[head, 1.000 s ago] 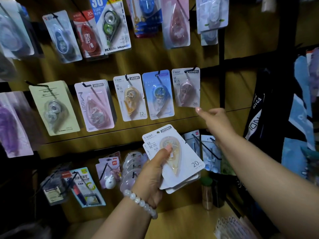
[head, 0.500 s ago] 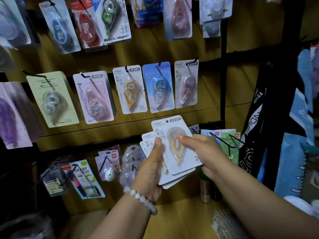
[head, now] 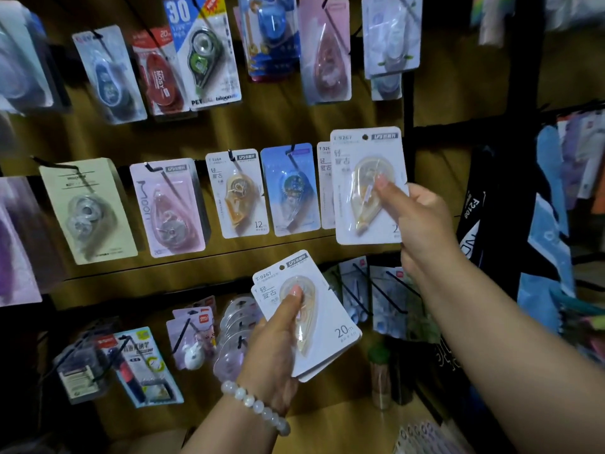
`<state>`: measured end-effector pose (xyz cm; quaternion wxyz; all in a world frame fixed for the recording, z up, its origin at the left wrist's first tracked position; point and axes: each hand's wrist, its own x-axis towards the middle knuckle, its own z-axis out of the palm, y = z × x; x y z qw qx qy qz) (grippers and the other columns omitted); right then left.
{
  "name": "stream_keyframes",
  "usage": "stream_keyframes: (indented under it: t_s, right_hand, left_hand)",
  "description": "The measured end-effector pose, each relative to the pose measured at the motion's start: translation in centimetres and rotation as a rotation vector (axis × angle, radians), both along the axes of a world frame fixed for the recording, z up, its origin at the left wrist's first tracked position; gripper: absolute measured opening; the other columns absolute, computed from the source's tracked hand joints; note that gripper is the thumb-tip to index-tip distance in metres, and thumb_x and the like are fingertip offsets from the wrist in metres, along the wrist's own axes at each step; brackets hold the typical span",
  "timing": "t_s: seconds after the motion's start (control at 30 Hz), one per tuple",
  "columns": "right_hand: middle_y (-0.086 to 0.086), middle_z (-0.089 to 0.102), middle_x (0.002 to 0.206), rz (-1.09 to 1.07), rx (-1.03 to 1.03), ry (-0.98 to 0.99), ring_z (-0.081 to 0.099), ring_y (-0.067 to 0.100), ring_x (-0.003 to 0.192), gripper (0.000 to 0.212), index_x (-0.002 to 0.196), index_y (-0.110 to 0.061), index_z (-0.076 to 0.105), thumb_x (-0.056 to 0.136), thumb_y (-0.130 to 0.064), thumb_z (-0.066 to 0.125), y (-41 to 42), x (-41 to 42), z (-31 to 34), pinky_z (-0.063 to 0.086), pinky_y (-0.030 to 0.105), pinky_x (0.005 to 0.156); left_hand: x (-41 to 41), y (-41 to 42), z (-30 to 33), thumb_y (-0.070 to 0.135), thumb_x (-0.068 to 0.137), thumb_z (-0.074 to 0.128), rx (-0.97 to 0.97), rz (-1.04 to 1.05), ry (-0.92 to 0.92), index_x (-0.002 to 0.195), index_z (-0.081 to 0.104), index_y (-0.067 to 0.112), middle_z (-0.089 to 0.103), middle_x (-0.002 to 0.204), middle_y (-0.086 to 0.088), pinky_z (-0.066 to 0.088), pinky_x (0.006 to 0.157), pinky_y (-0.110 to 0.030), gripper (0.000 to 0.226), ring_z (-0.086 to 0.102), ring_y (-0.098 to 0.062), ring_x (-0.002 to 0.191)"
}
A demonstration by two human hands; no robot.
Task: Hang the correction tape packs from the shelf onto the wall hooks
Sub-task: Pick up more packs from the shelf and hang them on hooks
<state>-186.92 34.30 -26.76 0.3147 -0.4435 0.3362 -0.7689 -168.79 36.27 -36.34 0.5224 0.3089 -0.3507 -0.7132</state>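
Your right hand gripped 1 correction tape pack up against the wall's middle row of hooks; your left hand clutched a small stack of packs lower down.

Dim light here, warm and yellowish on a wooden slat wall that fills the far side, its planks running level with dark grooves between them. A black upright post splits the wall on the right, and a black crossbar runs off it further right. Beyond that, dark racks sit in shadow. Near and low, a pale wooden shelf top catches a little light, while the left edge sinks into darkness.
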Motion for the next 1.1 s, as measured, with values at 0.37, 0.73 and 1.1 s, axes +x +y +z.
stream_keyframes:
  t_s: [0.37,0.73,1.1]
  right_hand:
    - [0.006,0.075,0.083,-0.038,0.061,-0.02,0.072,0.017,0.07,0.013,0.083,-0.011,0.07,0.083,-0.024,0.073,-2.3,-0.1,1.0,0.058,0.027,0.062]
    - [0.015,0.069,0.104,-0.19,0.367,0.11,0.064,0.027,0.089,0.059,0.101,-0.001,0.065,0.072,-0.051,0.074,-9.8,-0.2,0.8,0.049,0.031,0.07]
    - [0.0,0.063,0.102,0.089,0.486,0.398,0.062,0.011,0.086,0.052,0.099,-0.018,0.056,0.075,-0.064,0.062,1.9,5.2,-7.5,0.042,0.024,0.06]
  left_hand:
    - [0.0,0.5,0.2,0.03,0.085,0.067,0.0,-0.007,0.003,0.118,0.066,0.013,0.075,0.105,-0.019,0.059,0.069,-0.048,0.037,0.075,-0.034,0.079]
    - [0.0,0.2,-0.5,0.029,0.086,0.067,0.015,-0.014,0.02,0.119,0.067,0.011,0.075,0.104,-0.019,0.062,0.06,-0.042,0.037,0.076,-0.032,0.077]
    - [-0.4,-0.5,-1.4,0.046,0.072,0.069,-0.063,0.122,-0.034,0.123,0.063,0.011,0.073,0.11,-0.02,0.058,0.082,-0.056,0.062,0.072,-0.039,0.097]
